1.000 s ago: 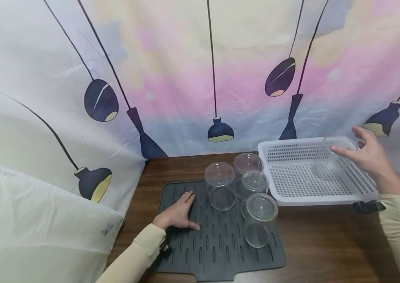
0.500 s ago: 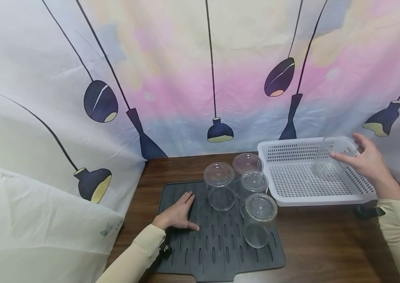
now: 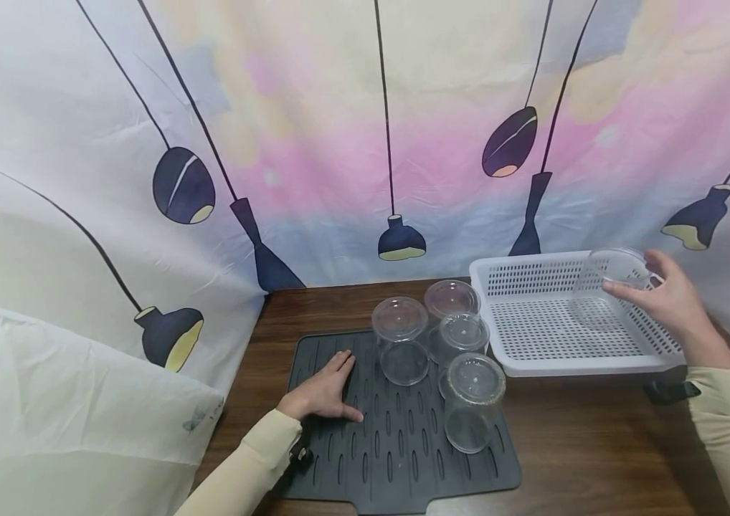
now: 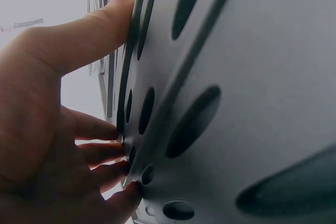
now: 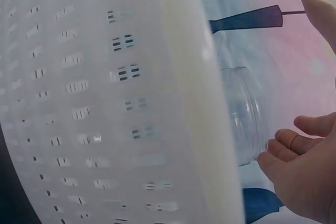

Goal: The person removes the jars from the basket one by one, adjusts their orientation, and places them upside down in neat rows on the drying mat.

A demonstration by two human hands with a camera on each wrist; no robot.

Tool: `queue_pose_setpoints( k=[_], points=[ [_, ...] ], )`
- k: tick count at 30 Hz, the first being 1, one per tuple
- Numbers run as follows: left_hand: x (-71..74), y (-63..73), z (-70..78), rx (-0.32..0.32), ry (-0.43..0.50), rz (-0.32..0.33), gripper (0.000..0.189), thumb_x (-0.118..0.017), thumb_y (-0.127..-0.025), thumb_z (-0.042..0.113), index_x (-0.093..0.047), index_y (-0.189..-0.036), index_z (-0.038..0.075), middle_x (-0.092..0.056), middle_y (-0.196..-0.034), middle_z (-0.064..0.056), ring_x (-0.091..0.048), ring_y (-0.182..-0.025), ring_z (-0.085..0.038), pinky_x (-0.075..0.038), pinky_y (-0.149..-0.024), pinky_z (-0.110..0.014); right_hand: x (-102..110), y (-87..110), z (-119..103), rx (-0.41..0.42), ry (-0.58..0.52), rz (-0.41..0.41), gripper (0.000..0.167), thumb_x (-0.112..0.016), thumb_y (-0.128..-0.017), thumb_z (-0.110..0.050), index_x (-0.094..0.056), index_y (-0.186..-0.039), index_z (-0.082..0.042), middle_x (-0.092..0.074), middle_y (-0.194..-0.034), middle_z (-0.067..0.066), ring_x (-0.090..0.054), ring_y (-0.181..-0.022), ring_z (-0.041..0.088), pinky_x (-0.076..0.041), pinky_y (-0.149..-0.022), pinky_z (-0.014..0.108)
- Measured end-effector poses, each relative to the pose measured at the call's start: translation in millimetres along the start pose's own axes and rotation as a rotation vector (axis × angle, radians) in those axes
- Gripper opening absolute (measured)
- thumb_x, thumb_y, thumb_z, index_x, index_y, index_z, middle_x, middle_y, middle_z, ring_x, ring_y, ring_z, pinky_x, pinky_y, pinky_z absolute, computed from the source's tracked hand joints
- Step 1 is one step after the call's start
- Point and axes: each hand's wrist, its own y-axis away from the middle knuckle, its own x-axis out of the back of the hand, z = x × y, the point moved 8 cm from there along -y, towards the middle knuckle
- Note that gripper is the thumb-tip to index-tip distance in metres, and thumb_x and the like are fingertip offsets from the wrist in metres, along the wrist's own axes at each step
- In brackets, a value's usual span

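A clear, round jar point(image 3: 597, 294) stands in the right part of the white basket point(image 3: 571, 364). My right hand point(image 3: 675, 297) is beside it, thumb and fingers spread around its upper part; in the right wrist view, the thumb is apart from the jar and the other fingertips are close to its rim. On the dark grey ribbed mat point(image 3: 391, 459), my left hand point(image 3: 323, 387) lies with fingers extended, its fingertips touching the surface in the left wrist view. Several more clear jars point(image 3: 401, 340) stand on and beside the mat, close together near the basket's left side.
The brown wooden table point(image 3: 597, 437) carries both mat and basket. A printed cloth point(image 3: 326, 143) with lamp drawings hangs behind, and white cloth point(image 3: 81, 401) borders the left side. The basket's perforated wall point(image 5: 105, 103) fills much of the right wrist view.
My right hand's index finger has lowered slightly beside the jar in the basket, and that forearm has shifted a little left. My left hand and the jars stay in place.
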Motion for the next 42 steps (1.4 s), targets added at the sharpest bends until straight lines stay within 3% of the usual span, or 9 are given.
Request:
queue_pose_setpoints(
  k=[28,42],
  points=[
    [-0.2,-0.4,0.4,-0.003,0.009,0.003,0.116,-0.081,-0.07,0.058,-0.025,-0.153,0.0,-0.017,-0.162,-0.018,-0.015,-0.15,-0.034,-0.03,-0.115,-0.051,3.2,3.5,11.9,-0.031,-0.03,0.048,0.108,-0.072,-0.086,-0.044,0.001,-0.157,-0.009,0.001,-0.162,0.024,-0.009,-0.142,0.056,-0.018,-0.105,0.074],
    [-0.3,1.6,0.2,0.0,0.018,-0.003,0.116,-0.081,-0.07,0.058,-0.025,-0.153,0.0,-0.017,-0.162,-0.017,-0.015,-0.15,-0.034,-0.03,-0.115,-0.051,4.4,-14.4,9.5,-0.04,0.006,0.032,0.114,-0.071,-0.086,-0.049,0.007,-0.155,-0.003,0.001,-0.158,0.033,-0.011,-0.141,0.058,-0.019,-0.105,0.073]
  ],
)
